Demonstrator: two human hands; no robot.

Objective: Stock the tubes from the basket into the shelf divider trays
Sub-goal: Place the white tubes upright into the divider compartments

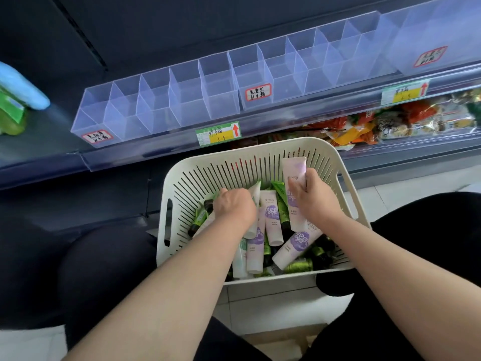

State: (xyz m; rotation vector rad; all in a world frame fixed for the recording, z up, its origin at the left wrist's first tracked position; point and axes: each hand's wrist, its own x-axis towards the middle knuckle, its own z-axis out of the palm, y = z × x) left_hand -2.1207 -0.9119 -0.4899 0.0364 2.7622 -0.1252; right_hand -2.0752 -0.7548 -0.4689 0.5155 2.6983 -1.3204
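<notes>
A cream slotted basket (208,168) sits low in front of me, holding several white-and-purple tubes (295,247) and several small green tubes (299,265). My right hand (316,198) is shut on a white-and-purple tube (294,169) that stands upright above the pile. My left hand (233,205) reaches down into the basket's left side, fingers curled around a white tube (255,191) lying there. Above the basket, clear plastic divider trays (161,100) run along the shelf, and their compartments hold nothing.
Handwritten labels (258,92) and green-yellow price tags (218,133) mark the shelf front. Packaged snacks (406,121) fill the shelf below at right. A blue and green item (18,100) rests at far left. My dark-clothed knees flank the basket on a tiled floor.
</notes>
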